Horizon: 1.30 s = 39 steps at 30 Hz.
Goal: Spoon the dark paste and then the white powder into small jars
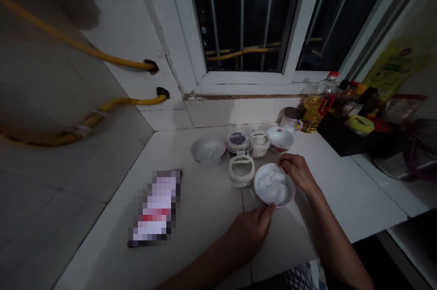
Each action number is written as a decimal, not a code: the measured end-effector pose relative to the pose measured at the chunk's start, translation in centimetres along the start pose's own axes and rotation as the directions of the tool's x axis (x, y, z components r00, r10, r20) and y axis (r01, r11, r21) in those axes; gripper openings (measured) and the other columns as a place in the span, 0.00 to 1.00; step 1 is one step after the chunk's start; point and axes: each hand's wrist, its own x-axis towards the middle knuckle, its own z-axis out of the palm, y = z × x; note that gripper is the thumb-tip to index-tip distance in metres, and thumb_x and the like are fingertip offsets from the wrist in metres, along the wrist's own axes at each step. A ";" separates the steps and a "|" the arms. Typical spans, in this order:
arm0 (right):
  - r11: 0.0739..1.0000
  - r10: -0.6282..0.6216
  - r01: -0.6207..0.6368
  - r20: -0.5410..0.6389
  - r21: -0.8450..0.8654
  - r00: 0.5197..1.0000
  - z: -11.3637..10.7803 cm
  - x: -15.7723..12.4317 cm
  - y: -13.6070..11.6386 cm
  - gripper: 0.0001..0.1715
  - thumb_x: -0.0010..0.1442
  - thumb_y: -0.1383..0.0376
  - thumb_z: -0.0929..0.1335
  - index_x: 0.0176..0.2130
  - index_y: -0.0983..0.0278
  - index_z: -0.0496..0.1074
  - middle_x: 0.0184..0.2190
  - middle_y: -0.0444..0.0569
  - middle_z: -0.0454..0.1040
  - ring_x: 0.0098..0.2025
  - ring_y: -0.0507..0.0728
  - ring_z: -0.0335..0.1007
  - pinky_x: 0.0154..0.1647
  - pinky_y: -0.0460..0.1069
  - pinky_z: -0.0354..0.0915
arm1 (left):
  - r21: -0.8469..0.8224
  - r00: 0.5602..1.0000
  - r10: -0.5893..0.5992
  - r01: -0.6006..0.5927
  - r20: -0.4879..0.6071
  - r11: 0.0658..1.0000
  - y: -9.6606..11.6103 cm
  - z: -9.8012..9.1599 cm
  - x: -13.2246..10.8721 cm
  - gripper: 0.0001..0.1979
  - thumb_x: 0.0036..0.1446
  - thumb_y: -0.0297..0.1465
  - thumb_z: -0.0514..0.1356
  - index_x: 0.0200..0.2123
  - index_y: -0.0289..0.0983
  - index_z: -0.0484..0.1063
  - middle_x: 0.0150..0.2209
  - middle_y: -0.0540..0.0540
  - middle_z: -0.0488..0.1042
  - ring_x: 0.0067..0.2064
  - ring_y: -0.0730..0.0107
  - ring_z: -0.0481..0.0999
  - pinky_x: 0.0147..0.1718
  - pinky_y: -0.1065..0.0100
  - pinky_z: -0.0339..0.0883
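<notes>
A bowl [292, 190] of white, powdery or foamy stuff [272, 183] is between my two hands, near the front of the counter. My left hand [251, 231] grips its near rim, thumb on top. At the far right rim, my right hand [297, 172] is closed with its fingertips pinched against the edge; whether they also hold something small is hidden. Just left of the bowl stands a clear, white-rimmed lidded container [241, 171]. Behind it are a dark-filled container [239, 141] and another with pale contents [260, 143].
Two more bowls stand behind, one wide [209, 150] and one smaller [280, 139]. A mug-like jar [290, 119] and an oil bottle [314, 110] are by the wall. A pixelated phone-like object [155, 208] lies left. Seasoning bottles [355, 96] crowd a black stand [336, 133] at right.
</notes>
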 end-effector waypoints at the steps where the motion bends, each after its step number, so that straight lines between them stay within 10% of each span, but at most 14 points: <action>1: 1.000 0.004 -0.005 0.009 0.009 1.000 0.1 0.0 0.0 0.11 0.47 0.67 0.59 0.22 0.62 0.69 0.15 0.42 0.63 0.22 0.53 0.59 0.26 0.47 0.54 | -0.003 1.000 -0.005 0.005 0.000 1.000 0.0 0.0 0.0 0.17 0.66 0.25 0.42 0.52 0.27 0.63 0.40 0.35 0.78 0.33 0.65 0.81 0.28 0.67 0.77; 17: 0.841 0.187 -0.162 0.004 0.516 0.982 -0.5 0.7 0.0 0.07 0.38 0.65 0.63 0.18 0.64 0.70 0.11 0.41 0.62 0.18 0.51 0.56 0.24 0.48 0.53 | -0.009 1.000 -0.003 0.003 -0.009 1.000 -0.2 0.4 -0.3 0.18 0.66 0.25 0.43 0.56 0.29 0.62 0.41 0.35 0.78 0.37 0.65 0.81 0.31 0.68 0.78; 29: 0.813 0.007 0.106 -0.192 0.572 0.981 1.1 0.1 -1.5 0.07 0.52 0.63 0.66 0.28 0.63 0.72 0.17 0.41 0.67 0.23 0.53 0.62 0.32 0.49 0.59 | -0.012 1.000 0.000 0.000 0.010 1.000 -0.2 0.7 -0.3 0.19 0.65 0.24 0.43 0.56 0.28 0.61 0.41 0.35 0.78 0.34 0.64 0.81 0.28 0.67 0.77; 32: 0.887 -0.295 0.369 -0.274 0.277 0.915 2.0 -0.6 -2.5 0.09 0.61 0.64 0.63 0.33 0.62 0.72 0.24 0.44 0.71 0.31 0.55 0.66 0.36 0.51 0.61 | 0.000 1.000 0.002 -0.002 0.023 1.000 -0.2 0.9 -0.5 0.18 0.64 0.24 0.44 0.55 0.28 0.62 0.42 0.34 0.78 0.34 0.63 0.81 0.28 0.66 0.78; 35: 0.749 -0.662 0.658 -0.117 -0.075 0.741 2.6 -1.2 -3.2 0.13 0.61 0.72 0.60 0.37 0.62 0.71 0.29 0.48 0.74 0.35 0.57 0.66 0.42 0.54 0.60 | 0.007 0.999 -0.009 0.009 0.035 1.000 -0.2 0.9 -0.5 0.18 0.64 0.24 0.44 0.55 0.29 0.62 0.43 0.34 0.77 0.35 0.63 0.81 0.29 0.66 0.78; 39: 0.620 -0.776 0.766 0.009 -0.173 0.630 2.4 -1.5 -3.2 0.17 0.59 0.76 0.58 0.41 0.63 0.70 0.31 0.49 0.74 0.36 0.58 0.66 0.43 0.55 0.60 | 0.012 0.999 -0.012 0.011 0.045 1.000 -0.1 0.7 -0.4 0.17 0.65 0.25 0.43 0.54 0.29 0.63 0.42 0.35 0.78 0.35 0.64 0.81 0.29 0.67 0.77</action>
